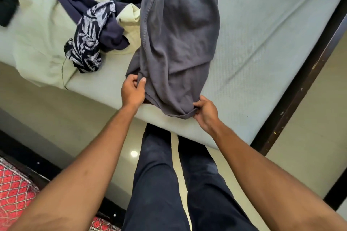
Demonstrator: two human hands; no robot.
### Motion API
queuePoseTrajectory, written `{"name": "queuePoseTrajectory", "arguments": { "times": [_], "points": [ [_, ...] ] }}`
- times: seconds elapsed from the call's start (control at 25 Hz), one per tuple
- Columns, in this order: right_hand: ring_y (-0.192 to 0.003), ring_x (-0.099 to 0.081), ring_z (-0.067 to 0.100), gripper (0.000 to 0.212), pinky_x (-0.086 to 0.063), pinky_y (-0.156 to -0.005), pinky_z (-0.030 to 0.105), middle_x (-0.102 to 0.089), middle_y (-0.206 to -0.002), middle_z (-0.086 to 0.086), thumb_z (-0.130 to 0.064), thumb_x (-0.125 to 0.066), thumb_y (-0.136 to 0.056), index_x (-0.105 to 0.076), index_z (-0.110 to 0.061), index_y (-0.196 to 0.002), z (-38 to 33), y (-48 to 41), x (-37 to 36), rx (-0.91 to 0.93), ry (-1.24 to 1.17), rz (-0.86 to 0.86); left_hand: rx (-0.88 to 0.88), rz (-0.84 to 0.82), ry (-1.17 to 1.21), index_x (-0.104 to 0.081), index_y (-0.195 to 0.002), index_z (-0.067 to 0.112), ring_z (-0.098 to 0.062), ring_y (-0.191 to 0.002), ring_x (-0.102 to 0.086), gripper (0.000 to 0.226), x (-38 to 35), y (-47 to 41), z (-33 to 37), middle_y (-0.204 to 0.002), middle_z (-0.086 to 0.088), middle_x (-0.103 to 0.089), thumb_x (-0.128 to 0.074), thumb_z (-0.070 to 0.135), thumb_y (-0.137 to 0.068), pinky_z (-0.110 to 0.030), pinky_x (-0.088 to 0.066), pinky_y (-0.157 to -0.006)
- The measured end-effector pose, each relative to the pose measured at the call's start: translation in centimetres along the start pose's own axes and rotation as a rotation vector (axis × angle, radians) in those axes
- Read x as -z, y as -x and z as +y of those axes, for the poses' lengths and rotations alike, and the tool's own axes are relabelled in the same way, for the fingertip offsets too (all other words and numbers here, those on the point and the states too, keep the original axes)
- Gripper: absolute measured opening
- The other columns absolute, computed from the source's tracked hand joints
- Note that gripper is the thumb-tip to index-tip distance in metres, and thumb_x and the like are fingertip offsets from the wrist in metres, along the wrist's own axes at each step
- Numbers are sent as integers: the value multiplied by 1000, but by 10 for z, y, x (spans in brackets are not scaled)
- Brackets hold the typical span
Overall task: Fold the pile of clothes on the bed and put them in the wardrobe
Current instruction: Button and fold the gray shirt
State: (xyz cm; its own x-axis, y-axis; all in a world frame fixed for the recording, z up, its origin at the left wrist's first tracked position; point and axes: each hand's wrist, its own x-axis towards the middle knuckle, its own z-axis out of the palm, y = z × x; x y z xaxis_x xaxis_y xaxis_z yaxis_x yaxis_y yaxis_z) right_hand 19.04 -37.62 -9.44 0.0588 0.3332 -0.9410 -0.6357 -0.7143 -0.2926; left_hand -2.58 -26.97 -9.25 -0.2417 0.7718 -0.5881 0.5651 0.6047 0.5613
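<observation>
Straightening a grey garment (178, 43) at the near edge of the bed (272, 43), ahead of a first fold. Heaped toward the far left corner, none of it folded: a pale yellow cloth (37, 39), a leaf-print garment (88, 43), a navy garment (112, 37), with something darker behind. Gripping the hem's left corner with the left hand (133, 92), fingers curled, thumb on top. Stretched away along the middle of the bed, rumpled and creased. Pinching the hem's right corner with the right hand (204, 112), just over the near edge. Bordered along the right edge by a dark frame (300, 90). Judged barely begun: no folded stack visible, the whole heap left to do, wardrobe nowhere in view.
</observation>
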Motion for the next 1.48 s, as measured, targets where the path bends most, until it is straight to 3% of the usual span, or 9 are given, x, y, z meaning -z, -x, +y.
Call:
{"name": "queuePoseTrajectory", "arguments": {
  "times": [0.2,0.32,0.52,0.72,0.88,1.0,1.16,1.32,1.48],
  "points": [
    [-64,-59,15,39,-46,-53,20,-73,-96,15,1,-35,-94,-62,-10,-120,39,24,-3,-313,158,6,-77,67,-50,-58,-96,11,-16,-70,-50,12,44,14,-42,-80,-4,-58,-60,23,-99,-23,-40,-63],
    [-66,-62,13,23,-44,-56,21,-76,-77,7,-24,-45,-103,-64,-12,-102,53,29,-11,-469,332,35,-33,73,-81,-61,-103,10,-17,-74,-52,9,35,5,-51,-76,1,-56,-60,18,-99,-28,-44,-72],
    [-69,-71,19,26,-55,-70,29,-76,-74,5,-34,-64,-84,-77,-11,-85,1,9,-13,-133,989,251,-97,193,-116,-61,-112,12,-24,-91,-56,33,25,-19,-9,-101,-2,-52,-55,1,-81,-38,-49,-91],
    [-71,-63,13,9,-47,-66,25,-73,-85,3,-19,-63,-96,-71,-19,-91,-139,-6,-26,159,479,284,-677,118,-63,-64,-102,11,-22,-81,-57,17,16,-38,102,-91,1,-58,-63,8,-86,-38,-50,-76],
    [-78,-62,12,5,-47,-69,27,-70,-91,1,-23,-66,-96,-69,-20,-98,-267,-53,-77,440,293,304,-944,182,-153,-61,-115,8,-31,-102,-56,36,-2,-110,231,-110,-10,-59,-69,26,-85,-35,-41,-91],
    [-91,-67,13,29,-54,-73,28,-72,-105,-1,-38,-73,-90,-69,-18,-111,-359,-103,-121,611,150,254,-847,235,-307,-50,-137,17,-33,-123,-49,74,-11,-187,325,-132,-10,-52,-66,60,-79,-45,-40,-98],
    [-99,-75,17,45,-60,-91,36,-78,-107,2,-44,-82,-80,-75,-12,-110,-422,-139,-153,626,84,137,-607,-84,-570,-42,-142,28,-32,-131,-48,104,-24,-242,401,-140,-4,-54,-62,89,-59,-51,-39,-105],
    [-97,-75,18,45,-61,-75,31,-78,-106,1,-37,-89,-73,-71,-15,-108,-426,-142,-140,618,159,99,-597,-210,-454,-52,-133,23,-24,-121,-55,91,-31,-257,421,-130,2,-60,-85,66,-59,-39,-43,-101],
    [-89,-72,20,58,-56,-66,27,-75,-104,5,0,-83,-67,-64,-9,-122,-437,-132,-146,706,162,4,-447,-328,-181,-20,-154,21,-14,-125,-43,119,-27,-254,431,-152,-2,-39,-96,31,-62,-26,-39,-92]
  ]
}}
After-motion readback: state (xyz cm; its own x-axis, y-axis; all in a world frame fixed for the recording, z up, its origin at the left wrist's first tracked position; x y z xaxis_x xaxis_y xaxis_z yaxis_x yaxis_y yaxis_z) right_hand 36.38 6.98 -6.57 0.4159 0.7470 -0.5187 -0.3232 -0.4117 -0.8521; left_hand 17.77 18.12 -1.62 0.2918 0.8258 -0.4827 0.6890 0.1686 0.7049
